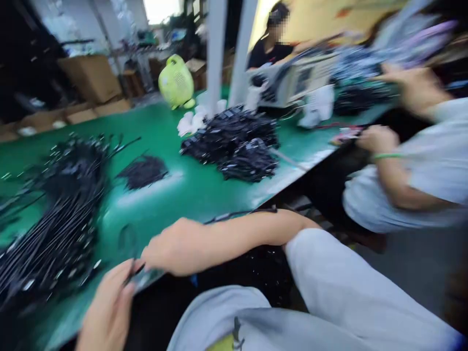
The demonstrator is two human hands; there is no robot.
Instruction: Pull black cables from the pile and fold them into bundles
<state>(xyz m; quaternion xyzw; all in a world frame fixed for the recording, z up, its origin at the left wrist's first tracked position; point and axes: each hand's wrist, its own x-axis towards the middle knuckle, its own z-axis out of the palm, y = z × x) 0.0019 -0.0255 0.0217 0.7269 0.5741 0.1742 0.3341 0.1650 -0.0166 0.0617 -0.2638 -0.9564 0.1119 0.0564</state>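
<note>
Close to the table's front edge, my left hand point(109, 300) pinches a thin black cable point(136, 273) between thumb and fingers. My right hand point(177, 246) is closed on the same cable just beside it, and the two hands nearly touch. A blurred loop rises above them. To the left lies a large bundle of long black cables point(69, 204) with shiny ends. A small heap of short black strips point(144, 171) sits beyond my hands. Farther back is a pile of bundled black cables point(234, 141). Behind my right forearm another black cable point(237, 213) lies along the table edge.
The green table point(197, 195) runs away to the right. A yellow-green animal-shaped device point(176, 82) and white posts point(215, 53) stand at the back. A co-worker's hands point(378, 139) work at the right, near a boxy machine point(292, 80). Another person point(270, 51) sits behind it.
</note>
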